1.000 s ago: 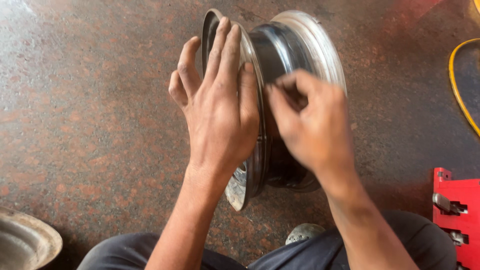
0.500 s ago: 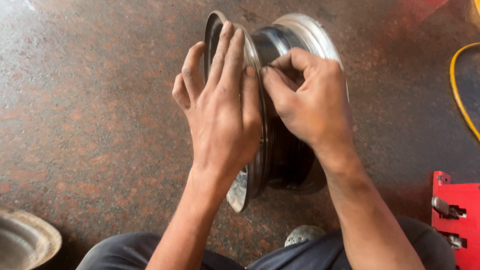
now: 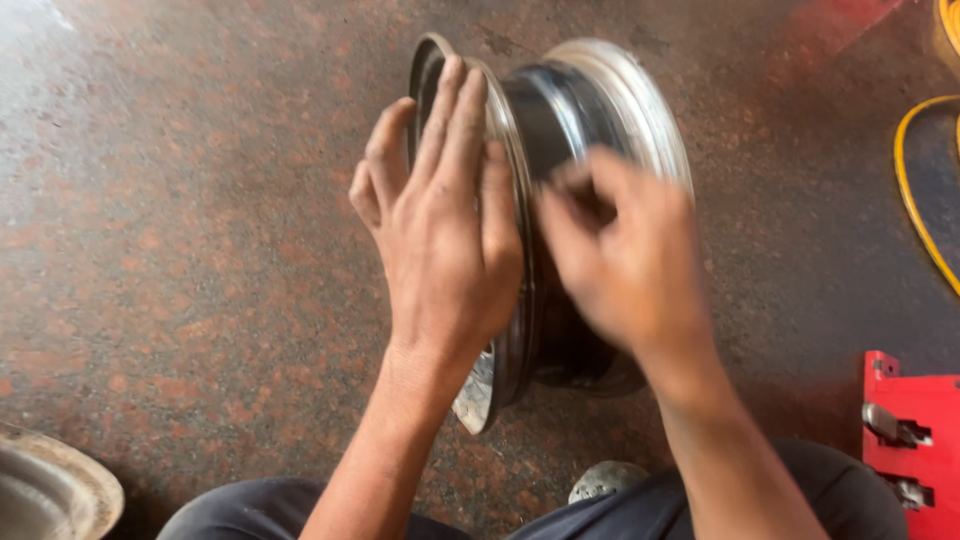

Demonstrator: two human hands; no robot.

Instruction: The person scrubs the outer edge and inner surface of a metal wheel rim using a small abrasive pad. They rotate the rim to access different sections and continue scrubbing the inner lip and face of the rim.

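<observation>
At the bottom edge of the view sit the person's dark-trousered knees [image 3: 700, 505], with a grey shoe toe [image 3: 607, 480] showing between them on the speckled reddish stone floor [image 3: 180, 250]. Just above, the left hand [image 3: 445, 235] lies flat against the near flange of a bare metal wheel rim [image 3: 570, 110], which stands on its edge on the floor straight ahead of the knees; the fingers are stretched out and close together, laid over the flange's lip, the thumb on the barrel side, so the hand appears to brace the rim upright. The right hand [image 3: 625, 260] is blurred over the dark barrel between the two flanges, its fingers curled inward toward the metal; whether it pinches a cloth, a pad or nothing at all cannot be told. Judged from this, the step in hand is working over the barrel's surface, rubbing or feeling it, while the other hand steadies the wheel. The next move seems to call for keeping the rim from rolling or tipping, and for turning it a little to bring a fresh part under the working hand. Farther off, a red tool case [image 3: 915, 440] lies at the right, a shallow metal dish [image 3: 60, 490] at the lower left, and a yellow hose [image 3: 915, 190] curves along the right edge.
</observation>
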